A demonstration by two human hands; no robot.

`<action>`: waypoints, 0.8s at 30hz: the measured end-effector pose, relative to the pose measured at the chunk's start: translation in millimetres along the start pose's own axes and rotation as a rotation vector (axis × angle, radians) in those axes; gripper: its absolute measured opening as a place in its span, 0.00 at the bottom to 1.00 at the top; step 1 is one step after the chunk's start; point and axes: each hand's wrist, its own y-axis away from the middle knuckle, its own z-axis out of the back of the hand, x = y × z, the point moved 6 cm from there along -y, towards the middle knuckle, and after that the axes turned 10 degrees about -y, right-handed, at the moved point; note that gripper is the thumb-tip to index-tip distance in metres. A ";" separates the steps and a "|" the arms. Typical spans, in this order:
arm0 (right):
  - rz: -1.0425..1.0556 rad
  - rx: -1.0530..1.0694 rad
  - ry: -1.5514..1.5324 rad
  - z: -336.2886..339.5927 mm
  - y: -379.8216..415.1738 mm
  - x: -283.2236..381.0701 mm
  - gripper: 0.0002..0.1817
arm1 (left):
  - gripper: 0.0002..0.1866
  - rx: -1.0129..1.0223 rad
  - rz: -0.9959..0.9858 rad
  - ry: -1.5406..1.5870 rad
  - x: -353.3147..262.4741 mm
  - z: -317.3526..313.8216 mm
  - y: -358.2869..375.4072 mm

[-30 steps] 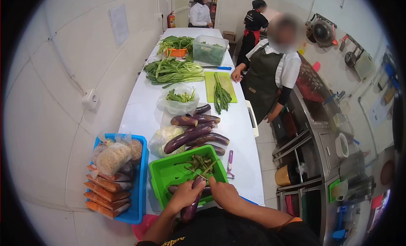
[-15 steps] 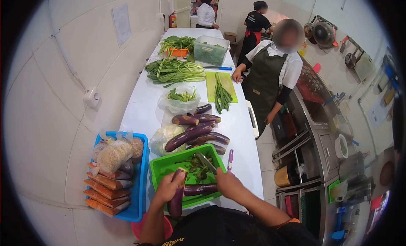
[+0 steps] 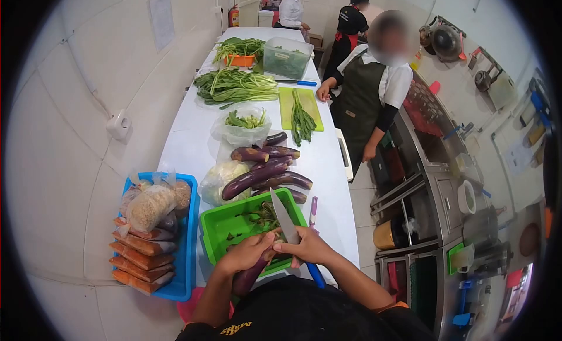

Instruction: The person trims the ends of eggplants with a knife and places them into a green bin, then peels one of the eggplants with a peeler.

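My left hand [image 3: 249,253] is wrapped round a purple eggplant [image 3: 249,276], its stem end up near my fingers. In my right hand [image 3: 310,247] is a knife [image 3: 283,217]; its broad blade points up and away from me, and its blue handle sticks out below my palm. Both hands meet at the eggplant's top, over the near side of a green tray [image 3: 211,227]. Cut green stems and caps [image 3: 263,217] lie in that tray. My fingers hide the eggplant's tip and part of the knife.
Several eggplants [image 3: 252,180] lie beyond the tray, beside a bagged pale vegetable [image 3: 225,180]. A purple-handled tool [image 3: 314,212] lies at right. The blue tray [image 3: 193,235] holds bagged goods. Farther off are leafy greens [image 3: 234,86], a cutting board [image 3: 285,112] and a person in an apron [image 3: 360,86].
My hands have come together at the eggplant's top. The knife has swung from pointing into the tray to blade up, with its handle toward me. The whole view has shifted slightly.
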 end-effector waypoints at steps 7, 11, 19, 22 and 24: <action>-0.079 0.057 -0.074 -5.7 -12.9 -13.2 0.30 | 0.32 0.116 0.004 0.074 5.8 7.3 13.5; -0.084 0.006 -0.021 -11.2 -16.5 -13.6 0.20 | 0.30 0.125 0.060 0.013 37.2 14.3 12.3; -0.031 -0.174 -0.070 12.0 -25.3 -20.9 0.17 | 0.25 0.083 0.056 -0.020 24.6 13.3 21.8; -0.045 -0.256 -0.125 27.3 -24.9 -25.8 0.18 | 0.22 0.009 -0.027 0.085 3.0 30.1 28.9; -0.042 -0.245 -0.209 36.7 -26.0 -40.1 0.19 | 0.24 -0.104 -0.032 0.134 -15.8 43.1 35.2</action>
